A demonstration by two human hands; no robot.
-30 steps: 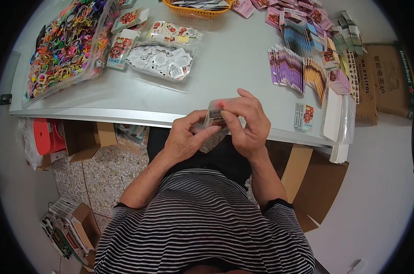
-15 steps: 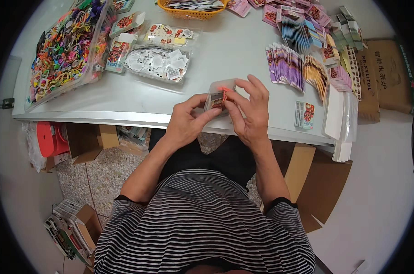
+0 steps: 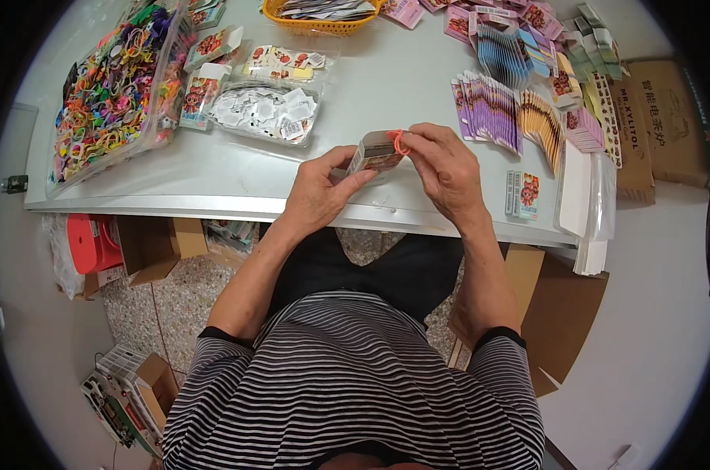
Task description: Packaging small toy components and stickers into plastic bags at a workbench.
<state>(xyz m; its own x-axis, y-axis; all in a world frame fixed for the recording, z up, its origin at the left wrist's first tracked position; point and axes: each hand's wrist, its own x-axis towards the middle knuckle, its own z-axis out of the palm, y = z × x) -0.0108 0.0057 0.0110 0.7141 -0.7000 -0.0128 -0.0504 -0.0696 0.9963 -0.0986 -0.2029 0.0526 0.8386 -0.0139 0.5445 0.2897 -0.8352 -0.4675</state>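
Observation:
My left hand (image 3: pixel 317 190) grips a small open card box (image 3: pixel 374 159) by its sides, just above the near edge of the table. Flat packets or cards seem to show inside its opening. In my right hand (image 3: pixel 452 174), thumb and fingers pinch a coral-red loop (image 3: pixel 401 142), which looks like a soft cord or strap. The loop hangs at the right end of the box, by the opening. Whether part of it lies inside the box, I cannot tell.
A clear bin (image 3: pixel 77 182) heaped with colourful trinkets stands left, near a clear tray (image 3: pixel 291 143) of white slips. A yellow basket (image 3: pixel 316 27) is at the back. Fanned purple packets (image 3: pixel 488 113), orange packets (image 3: pixel 543 129) and small boxes (image 3: pixel 529 196) lie right.
My right hand has moved to the right, drawing the coral-red loop from over the box toward its right end. The box has tilted, showing more of its opening.

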